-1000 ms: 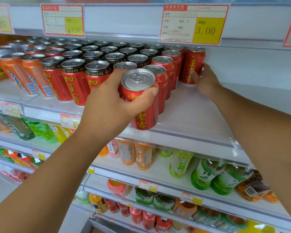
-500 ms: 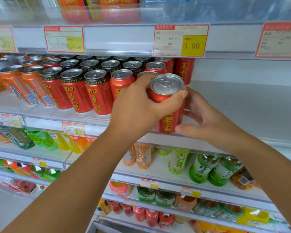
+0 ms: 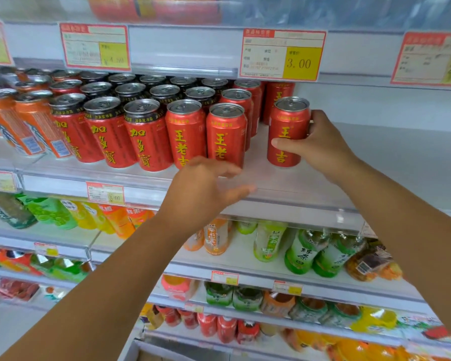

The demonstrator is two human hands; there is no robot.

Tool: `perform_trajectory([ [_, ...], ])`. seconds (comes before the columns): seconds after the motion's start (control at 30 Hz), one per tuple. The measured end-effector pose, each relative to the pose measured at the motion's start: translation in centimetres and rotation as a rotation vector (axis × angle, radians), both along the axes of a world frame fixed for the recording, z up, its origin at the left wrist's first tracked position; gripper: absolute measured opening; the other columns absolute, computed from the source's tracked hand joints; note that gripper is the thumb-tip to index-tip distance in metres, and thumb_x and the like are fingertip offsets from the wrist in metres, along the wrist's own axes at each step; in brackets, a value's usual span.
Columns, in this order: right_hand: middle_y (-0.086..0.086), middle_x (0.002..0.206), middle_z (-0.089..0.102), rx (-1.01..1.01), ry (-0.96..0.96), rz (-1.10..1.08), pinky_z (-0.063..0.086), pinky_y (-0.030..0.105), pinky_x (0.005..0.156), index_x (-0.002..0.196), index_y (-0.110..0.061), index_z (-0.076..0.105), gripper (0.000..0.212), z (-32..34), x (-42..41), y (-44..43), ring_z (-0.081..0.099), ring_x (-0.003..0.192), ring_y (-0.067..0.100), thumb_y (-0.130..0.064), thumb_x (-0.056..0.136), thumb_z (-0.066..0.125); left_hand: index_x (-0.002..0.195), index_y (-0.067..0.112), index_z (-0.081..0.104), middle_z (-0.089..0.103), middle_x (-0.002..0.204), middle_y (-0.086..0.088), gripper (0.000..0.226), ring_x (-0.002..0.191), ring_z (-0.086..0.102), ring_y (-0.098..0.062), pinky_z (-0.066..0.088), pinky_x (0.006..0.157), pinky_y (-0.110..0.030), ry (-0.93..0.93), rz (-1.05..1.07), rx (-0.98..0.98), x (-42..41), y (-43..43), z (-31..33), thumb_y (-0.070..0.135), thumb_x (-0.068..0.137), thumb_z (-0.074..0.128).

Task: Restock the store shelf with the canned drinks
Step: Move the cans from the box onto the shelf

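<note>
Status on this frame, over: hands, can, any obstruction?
Left hand open, empty. Right hand grips red can, upright on shelf. Gap to neighbouring can; nothing blocking.

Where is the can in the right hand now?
In the head view, the red can stands on the shelf right of centre, right of the front-row cans, below the 3.00 price tag, gripped by the right hand.

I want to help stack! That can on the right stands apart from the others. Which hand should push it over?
Probably the right. The right hand grips the lone can, upright on the shelf, a gap from the front row. The left hand is open, down by the shelf edge.
</note>
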State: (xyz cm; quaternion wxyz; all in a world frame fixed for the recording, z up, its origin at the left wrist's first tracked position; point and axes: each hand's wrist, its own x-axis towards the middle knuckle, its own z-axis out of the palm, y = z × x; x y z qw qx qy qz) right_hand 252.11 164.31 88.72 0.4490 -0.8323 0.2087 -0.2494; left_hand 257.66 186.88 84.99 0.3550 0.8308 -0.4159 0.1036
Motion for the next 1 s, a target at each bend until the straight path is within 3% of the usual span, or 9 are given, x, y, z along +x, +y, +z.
perform_trajectory([
  [0.13,-0.002,0.117,0.058,0.054,-0.016,0.02,0.049,0.031,0.09,0.129,-0.015,0.042,0.07,-0.5,3.0,-1.0,0.059,0.104,0.013,-0.026,0.073,0.083,0.103,0.027,0.074,0.071,0.104,0.013,0.049,0.096,0.062,-0.018,0.048,0.087,-0.041,-0.247,-0.022,0.044,1.9,0.8,-3.5,0.064,0.073,0.065],
  [0.2,0.001,0.126,0.056,0.044,0.009,0.042,0.047,0.035,0.097,0.134,-0.015,0.039,0.073,-0.6,4.2,-1.6,0.057,0.111,0.014,-0.028,0.076,0.081,0.104,0.026,0.074,0.071,0.106,0.014,0.046,0.097,0.063,-0.016,0.046,0.088,-0.041,-0.281,-0.043,-0.021,2.2,0.9,-4.4,0.059,0.073,0.072],
  [0.33,0.004,0.138,0.051,0.01,0.09,0.029,0.043,0.037,0.103,0.144,-0.016,0.031,0.085,-0.7,5.3,-2.7,0.053,0.122,0.02,-0.039,0.077,0.078,0.103,0.026,0.074,0.071,0.103,0.013,0.044,0.093,0.063,-0.016,0.046,0.086,-0.042,-0.274,-0.07,-0.09,2.5,0.7,-4.7,0.057,0.071,0.075],
  [0.43,0.005,0.126,0.055,-0.013,0.061,-0.031,0.044,0.031,0.093,0.142,-0.016,0.029,0.086,-1.4,5.2,-2.8,0.055,0.109,0.017,-0.032,0.075,0.081,0.101,0.026,0.074,0.071,0.099,0.012,0.044,0.09,0.062,-0.016,0.046,0.084,-0.041,-0.277,-0.071,-0.092,2.4,0.7,-4.7,0.058,0.072,0.072],
  [0.57,0.013,0.127,0.056,-0.049,0.061,-0.074,0.044,0.031,0.089,0.134,-0.009,0.033,0.074,-1.5,5.7,-2.8,0.056,0.106,0.021,-0.026,0.078,0.079,0.101,0.026,0.074,0.07,0.098,0.013,0.044,0.087,0.061,-0.016,0.045,0.082,-0.04,-0.274,-0.069,-0.086,2.3,0.8,-4.5,0.059,0.072,0.071],
  [0.87,0.01,0.133,0.056,-0.087,0.079,-0.119,0.04,0.027,0.089,0.138,-0.014,0.03,0.075,-2.1,7.1,-2.9,0.057,0.118,0.025,-0.036,0.082,0.074,0.101,0.029,0.073,0.069,0.098,0.016,0.042,0.086,0.059,-0.014,0.044,0.082,-0.039,-0.256,-0.073,-0.093,2.5,0.9,-4.7,0.056,0.071,0.076],
  [1.0,0.013,0.142,0.046,-0.04,0.148,-0.131,0.037,0.028,0.095,0.147,-0.015,0.02,0.089,-1.2,5.9,-2.3,0.049,0.127,0.027,-0.041,0.081,0.074,0.105,0.028,0.074,0.07,0.102,0.014,0.044,0.091,0.06,-0.014,0.046,0.086,-0.043,-0.205,-0.094,-0.095,2.3,1.1,-4.0,0.056,0.071,0.073],
])
